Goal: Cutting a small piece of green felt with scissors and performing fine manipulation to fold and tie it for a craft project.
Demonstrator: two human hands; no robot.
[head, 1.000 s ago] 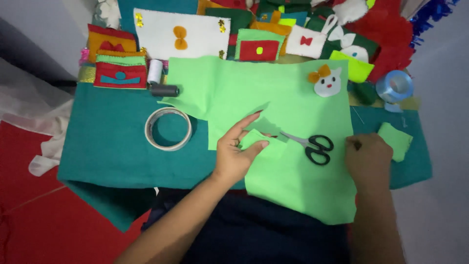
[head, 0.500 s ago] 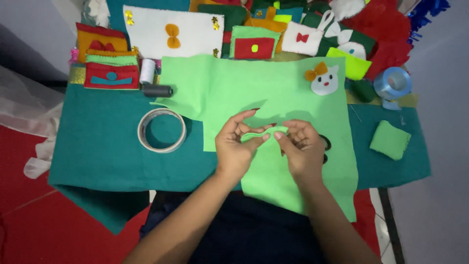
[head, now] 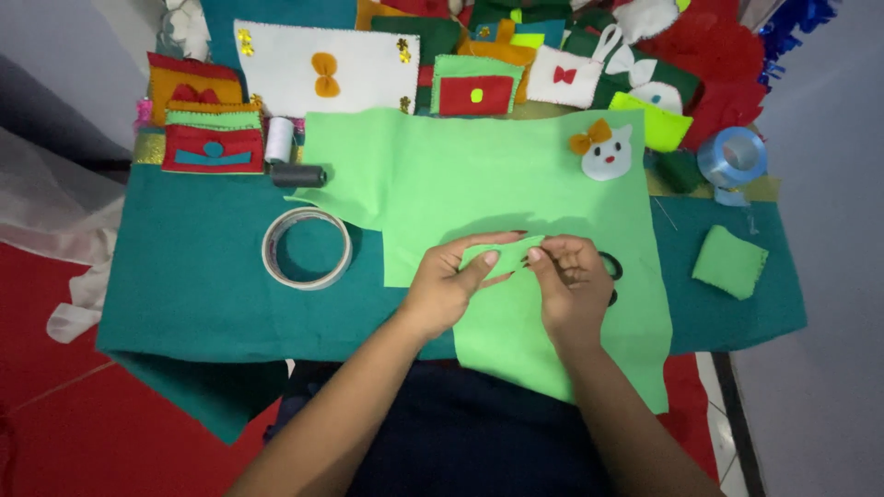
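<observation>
Head view: the left hand point(head: 448, 287) and right hand point(head: 573, 283) each pinch an end of a small green felt strip point(head: 502, 252), its long axis lying left to right, just above the large, soft, matte green felt sheet point(head: 479, 175) spread on the tabletop point(head: 203, 276).
</observation>
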